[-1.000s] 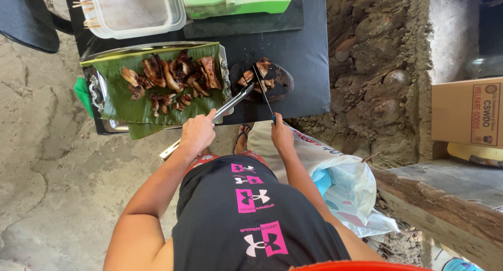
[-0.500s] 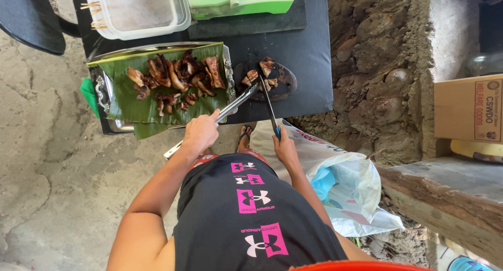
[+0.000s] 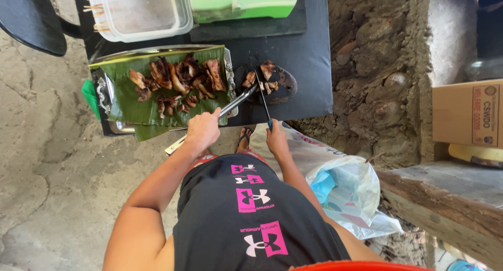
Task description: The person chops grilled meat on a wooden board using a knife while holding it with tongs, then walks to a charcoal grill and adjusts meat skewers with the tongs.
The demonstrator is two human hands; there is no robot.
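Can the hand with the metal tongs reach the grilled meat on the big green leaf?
Probably yes: the left hand holding the metal tongs is right beside the green banana leaf, nothing blocking its grilled meat.

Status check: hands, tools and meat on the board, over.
Left hand grips tongs, tips at meat pieces. Right hand holds knife, blade on round dark board. Tray of grilled meat on leaf alongside; nothing blocking.

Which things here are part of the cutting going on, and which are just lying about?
In use:
left hand holding metal tongs
right hand holding knife
meat pieces on the dark round board

Lying about:
leaf-lined tray of grilled meat
clear tub
green container
cardboard box
plastic sack
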